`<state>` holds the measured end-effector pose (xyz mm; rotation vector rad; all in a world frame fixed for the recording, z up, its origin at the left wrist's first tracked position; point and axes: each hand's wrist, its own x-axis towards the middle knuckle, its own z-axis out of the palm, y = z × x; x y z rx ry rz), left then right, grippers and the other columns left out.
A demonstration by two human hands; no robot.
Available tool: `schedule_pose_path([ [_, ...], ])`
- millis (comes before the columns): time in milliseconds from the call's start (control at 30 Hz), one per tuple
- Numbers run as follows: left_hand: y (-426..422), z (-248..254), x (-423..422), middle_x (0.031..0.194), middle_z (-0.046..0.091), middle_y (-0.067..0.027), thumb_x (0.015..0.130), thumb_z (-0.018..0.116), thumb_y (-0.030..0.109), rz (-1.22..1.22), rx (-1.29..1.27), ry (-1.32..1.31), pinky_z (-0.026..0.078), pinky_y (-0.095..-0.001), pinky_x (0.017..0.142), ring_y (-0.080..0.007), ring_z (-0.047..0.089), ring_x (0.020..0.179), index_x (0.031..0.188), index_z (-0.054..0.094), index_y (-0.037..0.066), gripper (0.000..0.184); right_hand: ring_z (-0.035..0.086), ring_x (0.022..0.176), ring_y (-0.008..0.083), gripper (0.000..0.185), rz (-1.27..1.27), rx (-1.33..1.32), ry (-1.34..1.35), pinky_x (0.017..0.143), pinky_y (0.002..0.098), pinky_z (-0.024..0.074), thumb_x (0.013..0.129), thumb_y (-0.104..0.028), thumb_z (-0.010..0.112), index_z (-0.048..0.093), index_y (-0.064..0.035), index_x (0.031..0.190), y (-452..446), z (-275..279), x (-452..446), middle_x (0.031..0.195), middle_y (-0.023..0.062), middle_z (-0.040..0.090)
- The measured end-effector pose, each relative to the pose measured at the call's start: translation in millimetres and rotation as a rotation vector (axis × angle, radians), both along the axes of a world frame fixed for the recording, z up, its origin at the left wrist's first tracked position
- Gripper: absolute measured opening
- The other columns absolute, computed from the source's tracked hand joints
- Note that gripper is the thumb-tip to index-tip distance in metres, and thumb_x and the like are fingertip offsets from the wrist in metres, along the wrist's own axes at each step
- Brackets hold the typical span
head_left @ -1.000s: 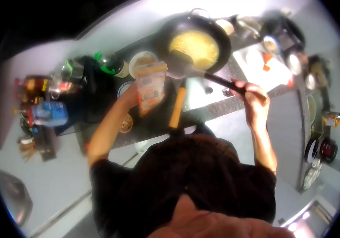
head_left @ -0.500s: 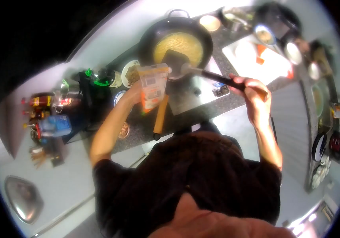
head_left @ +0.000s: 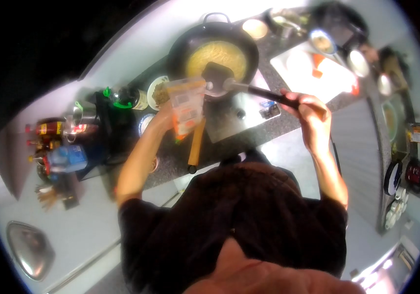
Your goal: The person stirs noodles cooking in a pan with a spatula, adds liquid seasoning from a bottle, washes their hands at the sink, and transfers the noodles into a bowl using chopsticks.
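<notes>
My left hand (head_left: 162, 119) is closed around a clear plastic packet (head_left: 188, 109) with orange markings, held up beside the near rim of the wok. The packet's upper right corner comes close to the dark blade of a spatula (head_left: 218, 74); a small whitish spot shows there, too blurred to make out. My right hand (head_left: 312, 113) grips the spatula's black handle from the right. The blade hangs over the near side of the black wok (head_left: 177, 58). Yellowish liquid with pale strands, like noodles, (head_left: 220, 53) lies in the wok. Its wooden handle (head_left: 197, 147) points toward me.
A bowl of brownish food (head_left: 159, 93) stands left of the wok. Bottles (head_left: 48, 128) and a blue jug (head_left: 70, 158) are farther left. On the right lie a white board (head_left: 293, 61) with orange pieces and a small bowl (head_left: 323, 42). A pale round dish (head_left: 255, 29) sits behind.
The view has shifted slightly, moving the counter things a little left. Both hands keep their holds, and the packet stays by the spatula blade. My left forearm now covers more of the small bowl below.
</notes>
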<state>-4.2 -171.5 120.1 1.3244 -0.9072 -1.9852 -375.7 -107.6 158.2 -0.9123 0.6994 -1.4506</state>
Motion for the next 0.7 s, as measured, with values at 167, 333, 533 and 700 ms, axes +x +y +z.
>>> schedule_pose_path([
  [167,-6.6,-19.5,11.5,0.086,0.065,-0.0026,0.094,0.055,0.026,-0.106,-0.035,-0.084,0.053,-0.0272,0.059,-0.0121,0.063,0.069,0.106,0.062,0.007,0.023,0.053,0.115,0.0451,0.018,-0.014,0.032,-0.023,0.094,0.0508,0.0514,0.087,0.005,0.043,0.056,0.0060,0.099,1.2,-0.2,4.6,0.110,0.0261,0.060],
  [333,-3.5,-2.4,10.9,0.089,0.062,-0.0010,0.095,0.052,0.021,-0.075,-0.060,-0.062,0.049,-0.0248,0.061,-0.0102,0.059,0.072,0.109,0.060,0.007,0.021,0.053,0.116,0.0451,0.018,-0.023,0.056,0.004,0.095,0.0507,0.0513,0.087,0.005,0.043,0.056,0.0062,0.099,-1.8,0.6,9.7,0.110,0.0265,0.060],
  [533,-5.5,-15.2,33.8,0.090,0.062,-0.0006,0.094,0.054,0.021,-0.118,-0.062,-0.113,0.049,-0.0245,0.062,-0.0096,0.059,0.074,0.110,0.060,0.006,0.022,0.053,0.116,0.0449,0.018,-0.016,0.063,0.009,0.095,0.0502,0.0511,0.087,0.004,0.043,0.056,0.0063,0.099,-5.4,-3.0,13.9,0.110,0.0265,0.060],
  [700,-0.8,-10.7,28.6,0.093,0.063,-0.0001,0.093,0.055,0.020,-0.089,-0.131,-0.127,0.050,-0.0244,0.066,-0.0091,0.060,0.079,0.110,0.060,0.006,0.022,0.053,0.116,0.0450,0.018,-0.007,0.074,-0.022,0.095,0.0502,0.0512,0.087,0.003,0.043,0.057,0.0058,0.099,-11.9,-2.0,15.9,0.111,0.0257,0.060],
])
